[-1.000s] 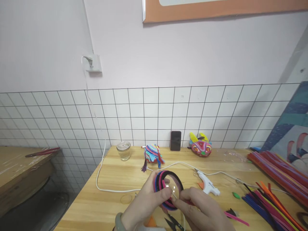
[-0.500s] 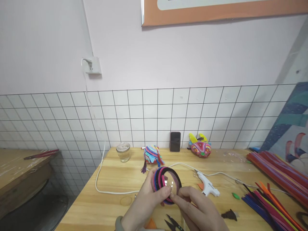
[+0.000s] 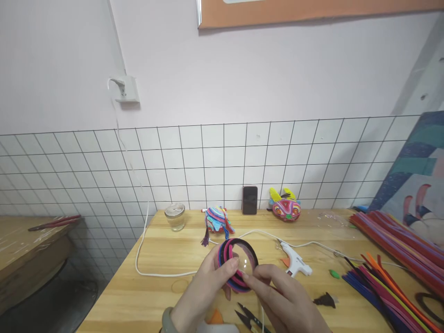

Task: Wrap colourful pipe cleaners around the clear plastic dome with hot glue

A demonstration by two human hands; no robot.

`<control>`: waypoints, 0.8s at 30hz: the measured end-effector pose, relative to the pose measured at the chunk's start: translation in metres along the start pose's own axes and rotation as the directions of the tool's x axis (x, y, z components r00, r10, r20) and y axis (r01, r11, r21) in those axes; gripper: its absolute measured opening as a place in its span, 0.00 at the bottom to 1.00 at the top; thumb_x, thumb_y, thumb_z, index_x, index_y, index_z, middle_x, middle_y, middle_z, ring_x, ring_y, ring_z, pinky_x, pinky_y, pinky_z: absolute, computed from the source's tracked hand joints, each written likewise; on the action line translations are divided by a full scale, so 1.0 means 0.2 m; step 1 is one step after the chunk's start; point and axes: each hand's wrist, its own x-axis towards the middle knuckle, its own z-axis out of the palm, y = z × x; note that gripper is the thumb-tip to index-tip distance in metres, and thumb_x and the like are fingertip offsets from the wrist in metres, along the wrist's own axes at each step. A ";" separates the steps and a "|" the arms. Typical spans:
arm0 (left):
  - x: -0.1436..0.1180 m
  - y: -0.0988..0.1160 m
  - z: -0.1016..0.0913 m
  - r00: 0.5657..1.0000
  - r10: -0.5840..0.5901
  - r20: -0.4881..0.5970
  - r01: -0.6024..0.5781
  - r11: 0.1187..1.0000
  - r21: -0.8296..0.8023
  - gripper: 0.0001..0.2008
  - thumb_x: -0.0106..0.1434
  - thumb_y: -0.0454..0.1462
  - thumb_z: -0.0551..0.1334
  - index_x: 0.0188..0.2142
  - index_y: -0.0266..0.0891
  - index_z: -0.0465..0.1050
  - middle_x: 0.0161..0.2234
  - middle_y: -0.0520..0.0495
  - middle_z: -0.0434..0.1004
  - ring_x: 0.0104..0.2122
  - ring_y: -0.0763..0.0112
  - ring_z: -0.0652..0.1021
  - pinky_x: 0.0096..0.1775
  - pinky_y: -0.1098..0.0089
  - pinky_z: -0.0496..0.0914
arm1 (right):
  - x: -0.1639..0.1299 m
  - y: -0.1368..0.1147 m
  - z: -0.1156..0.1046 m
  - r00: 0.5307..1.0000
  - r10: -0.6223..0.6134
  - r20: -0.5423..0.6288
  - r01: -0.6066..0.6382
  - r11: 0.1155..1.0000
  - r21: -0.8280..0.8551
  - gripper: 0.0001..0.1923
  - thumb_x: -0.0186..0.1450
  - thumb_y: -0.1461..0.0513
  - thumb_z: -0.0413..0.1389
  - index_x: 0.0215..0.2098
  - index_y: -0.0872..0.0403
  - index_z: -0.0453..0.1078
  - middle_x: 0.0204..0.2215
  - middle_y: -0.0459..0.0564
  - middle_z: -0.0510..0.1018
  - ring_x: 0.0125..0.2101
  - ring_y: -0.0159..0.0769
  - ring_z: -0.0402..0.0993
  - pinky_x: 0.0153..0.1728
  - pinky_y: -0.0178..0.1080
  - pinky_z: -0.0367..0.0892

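Note:
A round, clear, glass-like piece (image 3: 245, 264) wrapped in fuzzy pipe cleaners (image 3: 225, 252) of pink, black and blue is between my hands, its open-looking round face towards me. My left hand (image 3: 211, 280) grips it from the left, thumb pressed on the near side and the other fingers mostly behind. At the lower right edge, my right hand (image 3: 286, 296) has its fingers closed on a pink pipe cleaner against the wrapping; its exact end is hidden by the fingertips. Black snips (image 3: 249, 317) lie on the table just below, between my wrists.
A white glue gun (image 3: 294, 261) with its cord lies right; a partly hidden white object (image 3: 217, 327) is at the front. Pipe cleaners (image 3: 378, 289), a jar (image 3: 175, 216), a phone (image 3: 249, 200) and two colourful crafts (image 3: 217, 219) (image 3: 286, 209) are also on the wooden table (image 3: 138, 300).
The whole view has shifted slightly. My left thumb has slid a little up and left on the wrapped piece, and more of the pink pipe cleaner shows along the near edge.

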 end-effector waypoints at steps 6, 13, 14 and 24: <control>0.00 -0.01 -0.01 0.999 -0.042 0.001 0.042 0.999 0.021 0.26 0.54 0.55 0.64 0.39 0.35 0.69 0.26 0.51 0.71 0.23 0.75 0.70 0.21 0.77 0.62 | -0.01 0.02 0.02 0.999 -0.022 0.042 0.028 0.988 -0.151 0.13 0.71 0.61 0.46 0.47 0.49 0.71 0.32 0.48 0.81 0.31 0.32 0.79 0.33 0.29 0.72; 0.00 -0.02 -0.02 0.999 -0.040 0.014 0.040 0.999 0.028 0.28 0.50 0.54 0.67 0.42 0.36 0.69 0.27 0.52 0.70 0.25 0.74 0.70 0.21 0.77 0.61 | 0.03 -0.04 0.01 0.969 0.245 0.043 -0.242 0.968 -0.066 0.21 0.72 0.52 0.41 0.38 0.48 0.73 0.29 0.45 0.82 0.30 0.31 0.79 0.32 0.28 0.72; 0.00 -0.03 -0.03 0.999 -0.036 0.010 0.035 0.999 0.027 0.28 0.50 0.53 0.67 0.44 0.36 0.69 0.29 0.52 0.71 0.26 0.74 0.70 0.21 0.77 0.61 | 0.03 -0.04 0.02 0.974 0.224 0.037 -0.220 0.972 -0.088 0.20 0.72 0.53 0.40 0.39 0.47 0.74 0.30 0.46 0.82 0.30 0.31 0.80 0.33 0.29 0.72; -0.01 0.04 -0.09 0.964 0.248 -0.098 -0.247 0.969 0.027 0.25 0.53 0.42 0.70 0.49 0.42 0.67 0.46 0.44 0.76 0.48 0.59 0.73 0.48 0.65 0.67 | -0.01 0.01 0.04 0.999 -0.029 0.026 0.029 0.999 0.014 0.24 0.66 0.71 0.48 0.57 0.48 0.61 0.43 0.54 0.78 0.41 0.35 0.78 0.40 0.32 0.72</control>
